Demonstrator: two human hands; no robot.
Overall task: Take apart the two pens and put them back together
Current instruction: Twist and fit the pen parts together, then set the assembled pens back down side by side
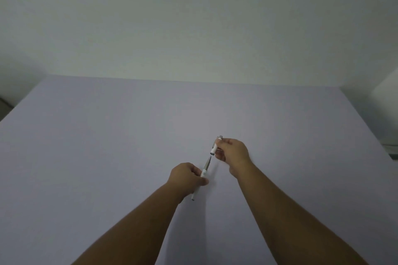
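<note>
Above the pale worktop (pixel 107 146) our left hand (pixel 187 175) grips the white pen body (pixel 201 178), tip up, while our right hand (pixel 233 150) pinches its cap (pixel 215 146) just beyond the tip.

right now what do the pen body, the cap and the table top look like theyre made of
Pen body: probably white plastic, smooth and opaque, with a grey, perhaps metal, tip section.
Cap: matching white plastic, with a grey clip that may be metal.
Table top: matte lilac surface without glare; paper, laminate or cloth, too uniform to tell.
</note>
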